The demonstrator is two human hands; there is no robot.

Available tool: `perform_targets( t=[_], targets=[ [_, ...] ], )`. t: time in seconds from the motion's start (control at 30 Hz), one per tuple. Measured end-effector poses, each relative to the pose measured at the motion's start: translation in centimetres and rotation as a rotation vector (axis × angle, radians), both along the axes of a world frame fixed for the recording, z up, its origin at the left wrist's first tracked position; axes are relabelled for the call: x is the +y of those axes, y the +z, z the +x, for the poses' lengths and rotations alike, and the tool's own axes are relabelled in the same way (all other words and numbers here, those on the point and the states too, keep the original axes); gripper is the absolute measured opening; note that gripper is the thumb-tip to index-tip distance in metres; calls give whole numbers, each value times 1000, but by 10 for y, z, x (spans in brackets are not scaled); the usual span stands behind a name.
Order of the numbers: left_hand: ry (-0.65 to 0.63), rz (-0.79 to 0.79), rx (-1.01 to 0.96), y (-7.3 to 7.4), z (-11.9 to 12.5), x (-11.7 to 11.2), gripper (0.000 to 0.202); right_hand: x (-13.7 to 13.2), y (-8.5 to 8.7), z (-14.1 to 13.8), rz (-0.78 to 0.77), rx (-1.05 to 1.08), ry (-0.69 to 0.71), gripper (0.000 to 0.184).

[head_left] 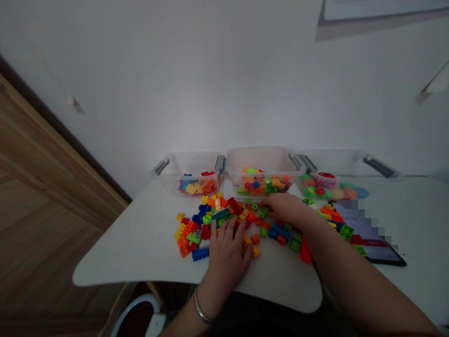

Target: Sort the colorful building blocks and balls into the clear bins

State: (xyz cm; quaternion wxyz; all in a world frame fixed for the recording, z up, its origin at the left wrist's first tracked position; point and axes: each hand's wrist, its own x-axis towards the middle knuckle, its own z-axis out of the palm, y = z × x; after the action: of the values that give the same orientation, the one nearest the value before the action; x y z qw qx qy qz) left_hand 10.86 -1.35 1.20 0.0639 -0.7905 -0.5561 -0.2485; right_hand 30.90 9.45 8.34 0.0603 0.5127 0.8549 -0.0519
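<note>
My left hand (227, 248), with a metal bangle on its wrist, lies over the pile of colourful toy building bricks (199, 234). Its fingers are spread and touch the bricks, near a long dark green brick (221, 214). My right hand (286, 207) reaches in at the back right of the pile. The fingers there are bent together beside a light green brick (262, 213); their tips are partly hidden, so what they pinch cannot be made out. In front of that hand lie blue bricks (278, 230), and a red brick (305, 252) touches the right forearm's edge.
Three clear plastic boxes with grey clips stand against the wall: the left box (171, 185), middle box (235, 164) and right box (351, 164), each with coloured pieces. A tablet (379, 252) lies on the white table (115, 252) at right, with bricks along its left edge.
</note>
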Motion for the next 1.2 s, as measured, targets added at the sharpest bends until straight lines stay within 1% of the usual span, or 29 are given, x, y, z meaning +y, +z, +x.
perform_targets(
  t=[0.27, 0.37, 0.43, 0.5, 0.57, 0.63, 0.67, 0.73, 0.8, 0.87, 0.93, 1.0, 1.1, 1.2],
  targets=[
    [1, -31, -19, -1, 0, 0, 50, 0, -1, -4, -32, -29, 0, 37],
    [-5, -31, -23, -1, 0, 0, 51, 0, 4, -1, -7, -10, -2, 34],
    [-3, -28, -25, 0, 0, 0, 50, 0, 10, 4, 9, 46, -3, 31],
    [-2, -23, -25, 0, 1, 0, 50, -1, 17, 10, 39, 162, 40, 28],
    [-3, -15, -26, 1, 1, 0, 49, -2, 24, 16, 120, 367, 134, 26],
    [-4, -13, -29, 1, 1, 0, 49, -4, 29, 21, 288, 628, 202, 24],
    [-5, -17, -32, 1, 1, 0, 48, -5, 30, 23, 394, 752, 203, 23],
    [-7, -30, -39, 1, 0, 0, 47, -5, 29, 25, 591, 939, 132, 22],
    [-10, -41, -43, 1, 0, 0, 47, -4, 25, 24, 700, 1034, -9, 22],
    [-11, -44, -41, 2, 0, -1, 47, -1, 20, 21, 710, 1072, -171, 25],
    [-9, -42, -34, 2, 0, -1, 48, 2, 16, 18, 690, 1088, -288, 30],
    [-7, -34, -25, 2, 0, 0, 48, 7, 16, 15, 685, 1073, -318, 31],
    [-6, -26, -11, 2, 0, 0, 48, 14, 21, 11, 690, 961, -291, 28],
    [-1, -42, 0, 2, 1, 0, 49, 21, 26, 6, 693, 850, -344, 29]
  ],
)
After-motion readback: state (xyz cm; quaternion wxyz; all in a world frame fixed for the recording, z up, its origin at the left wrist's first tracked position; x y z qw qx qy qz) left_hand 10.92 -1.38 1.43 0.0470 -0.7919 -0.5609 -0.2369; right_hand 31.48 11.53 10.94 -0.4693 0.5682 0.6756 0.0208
